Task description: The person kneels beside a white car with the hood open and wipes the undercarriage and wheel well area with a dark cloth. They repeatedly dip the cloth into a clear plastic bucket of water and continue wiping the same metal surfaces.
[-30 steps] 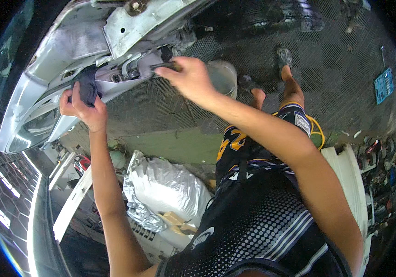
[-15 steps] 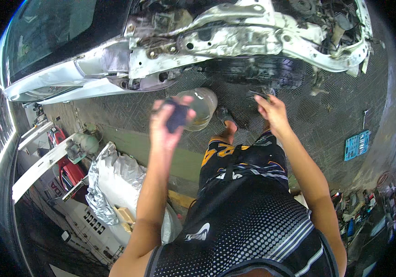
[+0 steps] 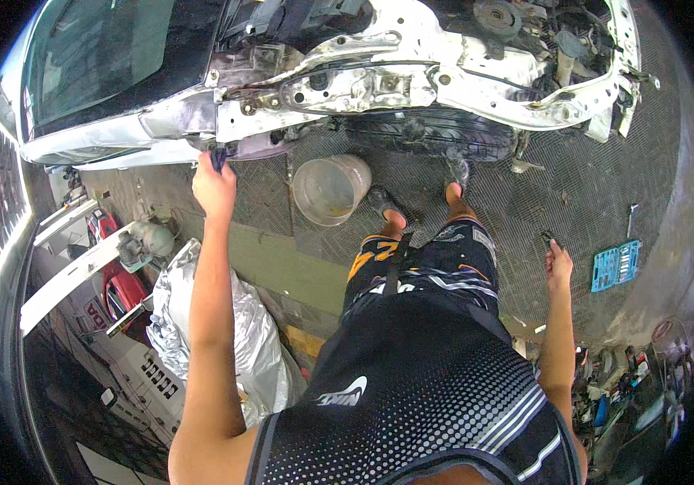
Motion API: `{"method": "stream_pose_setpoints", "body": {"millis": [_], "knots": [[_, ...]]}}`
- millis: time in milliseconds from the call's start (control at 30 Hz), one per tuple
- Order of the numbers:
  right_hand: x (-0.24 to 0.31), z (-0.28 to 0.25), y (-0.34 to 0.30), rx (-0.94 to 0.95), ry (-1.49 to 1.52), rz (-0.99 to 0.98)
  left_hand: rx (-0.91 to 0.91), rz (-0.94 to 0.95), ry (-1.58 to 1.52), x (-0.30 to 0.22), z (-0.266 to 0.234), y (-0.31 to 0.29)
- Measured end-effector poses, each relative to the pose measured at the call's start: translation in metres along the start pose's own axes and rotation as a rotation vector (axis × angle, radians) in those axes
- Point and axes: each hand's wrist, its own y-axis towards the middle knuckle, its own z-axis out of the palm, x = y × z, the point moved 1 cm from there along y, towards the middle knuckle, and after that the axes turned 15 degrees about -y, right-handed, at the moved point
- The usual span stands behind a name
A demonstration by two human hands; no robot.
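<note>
Glass up 1st, far L: the windscreen (image 3: 104,73) is curving alongside a silver-grey panel (image 3: 173,117), and here the L hand (image 3: 214,187) is gripping a dark pad (image 3: 217,160), fingers closed round it, right at the panel's near edge; can't tell if it's pressing or just short of contact. Prob. best to be keeping that pad flat, pressure light & even, fingertips clear of bare metal. Below, a silver sheet (image 3: 254,339) is lying crumpled. Mid-view, a see-through bucket (image 3: 353,174) is standing nr the car, contents unclear, so footing's wanting care. Next, a tyre (image 3: 436,133) is sitting below white bodywork (image 3: 412,85). Over R, the R hand (image 3: 558,263) is hanging well apart from the car, fingers pinched narrow on a small dark strip (image 3: 548,237), hard to ID. Far R, a blue tool case (image 3: 606,279) is lying open.
</note>
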Motion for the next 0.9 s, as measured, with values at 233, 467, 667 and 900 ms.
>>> {"method": "stream_pose_setpoints", "body": {"millis": [233,467,667,900], "knots": [[-0.019,-0.007,0.008,-0.032,0.135,0.050,0.200,-0.146,-0.064,0.063,0.015,-0.145],[0.001,-0.011,0.026,0.014,0.105,0.019,0.647,-0.652,-0.157,0.142,0.041,-0.313],[0.056,-0.025,0.039,-0.050,0.005,-0.161,0.744,-1.102,-0.483,0.110,0.065,-0.375],[0.153,0.042,-0.014,0.166,-0.282,-0.475,0.650,-1.017,-0.325,0.107,0.063,-0.396]]}}
